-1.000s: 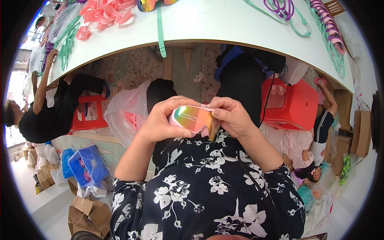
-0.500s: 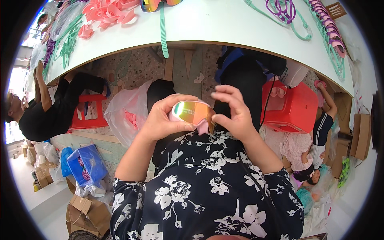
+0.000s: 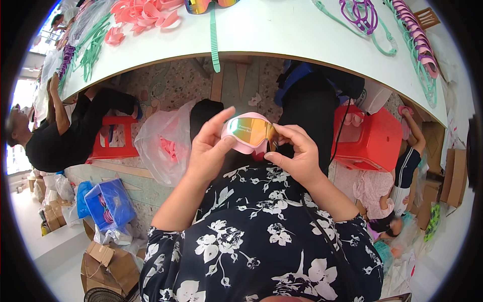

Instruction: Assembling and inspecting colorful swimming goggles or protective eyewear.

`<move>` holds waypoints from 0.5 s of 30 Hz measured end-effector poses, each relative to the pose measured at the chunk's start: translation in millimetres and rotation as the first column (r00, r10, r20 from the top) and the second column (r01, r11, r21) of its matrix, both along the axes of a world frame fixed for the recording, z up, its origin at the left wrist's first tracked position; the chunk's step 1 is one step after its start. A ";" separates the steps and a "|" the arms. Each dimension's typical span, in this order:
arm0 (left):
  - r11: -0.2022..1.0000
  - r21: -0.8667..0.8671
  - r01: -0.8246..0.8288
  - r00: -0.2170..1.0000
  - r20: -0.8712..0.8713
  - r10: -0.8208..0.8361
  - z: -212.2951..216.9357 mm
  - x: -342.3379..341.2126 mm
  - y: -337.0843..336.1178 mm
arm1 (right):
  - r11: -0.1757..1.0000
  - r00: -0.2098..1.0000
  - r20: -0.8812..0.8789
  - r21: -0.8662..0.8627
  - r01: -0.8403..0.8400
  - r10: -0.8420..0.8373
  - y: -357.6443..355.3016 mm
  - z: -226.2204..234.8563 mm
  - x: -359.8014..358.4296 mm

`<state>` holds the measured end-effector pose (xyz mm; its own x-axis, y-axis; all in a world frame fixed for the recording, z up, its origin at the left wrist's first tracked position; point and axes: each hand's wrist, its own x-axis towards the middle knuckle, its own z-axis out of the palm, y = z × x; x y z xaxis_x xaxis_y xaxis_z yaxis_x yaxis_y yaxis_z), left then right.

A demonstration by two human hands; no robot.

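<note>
Above my lap I hold pink swim goggles (image 3: 246, 130) with a shiny mirrored lens of green, yellow and orange. My left hand (image 3: 207, 153) grips the left end of the pink frame, its thumb at the front edge and its index finger raised along the far side. At the other end, my right hand (image 3: 298, 153) pinches the goggles near the right lens between thumb and fingers. That lens is partly hidden by my fingers. No strap shows on this pair.
Ahead curves a white table (image 3: 282, 38) with pink straps (image 3: 146, 15), mirrored goggles on a mint strap (image 3: 214, 43), and purple frames (image 3: 359, 15). A plastic bag (image 3: 163, 143) with pink pieces sits by my left leg. Red stools (image 3: 370, 138) stand either side. Another person (image 3: 60, 136) sits left.
The goggles have turned slightly and shifted. My right fingers, raised before, have closed on the right end. My left index finger has lifted off the frame's top.
</note>
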<state>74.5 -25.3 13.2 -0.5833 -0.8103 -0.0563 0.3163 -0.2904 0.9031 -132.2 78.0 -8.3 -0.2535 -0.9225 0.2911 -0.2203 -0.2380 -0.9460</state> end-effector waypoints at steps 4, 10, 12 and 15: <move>0.998 0.047 -0.037 0.996 -0.075 0.041 -4.7 -1.4 4.4 | 0.999 0.999 -0.011 -0.008 -0.038 0.038 -1.5 -2.6 -0.8; 0.993 -0.018 0.114 0.993 0.005 -0.114 9.4 2.5 -12.9 | 0.995 0.994 0.046 0.021 -0.099 0.098 0.4 -5.4 -4.7; 0.987 -0.056 0.150 0.988 0.056 -0.147 15.5 1.2 -16.8 | 0.994 0.994 0.044 0.019 -0.103 0.102 0.9 -8.1 -5.0; 0.982 -0.027 0.185 0.980 0.083 -0.182 22.2 -1.5 -18.2 | 0.995 0.995 0.014 0.016 -0.096 0.095 1.8 -7.9 -4.9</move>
<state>73.0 -43.4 35.5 -0.7172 -0.6919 -0.0824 0.1872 -0.3053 0.9337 -137.2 79.8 -16.2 -0.1678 -0.9474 0.2727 -0.1847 -0.2415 -0.9527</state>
